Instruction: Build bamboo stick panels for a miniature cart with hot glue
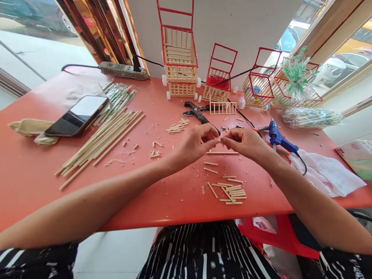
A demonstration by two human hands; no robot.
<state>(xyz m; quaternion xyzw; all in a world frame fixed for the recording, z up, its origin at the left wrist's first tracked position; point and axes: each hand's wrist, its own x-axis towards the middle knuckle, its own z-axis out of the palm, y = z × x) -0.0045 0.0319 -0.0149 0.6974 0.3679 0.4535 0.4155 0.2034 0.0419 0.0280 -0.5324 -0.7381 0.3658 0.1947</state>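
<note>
- Nearest, a pile of short cut sticks [232, 192] lies on the red table [35, 170], most with long axes running left-right, a few slanted.
- Just beyond, one longer stick [222, 153] lies flat on the table, axis left-right, right below the hands.
- Left hand [196, 143] and right hand [245, 141] meet fingertip to fingertip above the table centre; both pinch narrowly on a small stick piece [219, 142]. Piece mostly hidden by the fingers; the visible part runs roughly left-right.
- Left of the hands: bundle of long sticks [101, 141], axes running from near-left to far-right.
- Phone [77, 115] on a cloth, screen dark; no writing legible.
- Right of the hands: blue glue gun [279, 137], nozzle pointing far-left; white tissue beside it.
- Black pliers [199, 113] just beyond the hands.
- Far edge: stick carts with red frames [180, 58], power strip [123, 70] far left. No brand or label readable anywhere.
</note>
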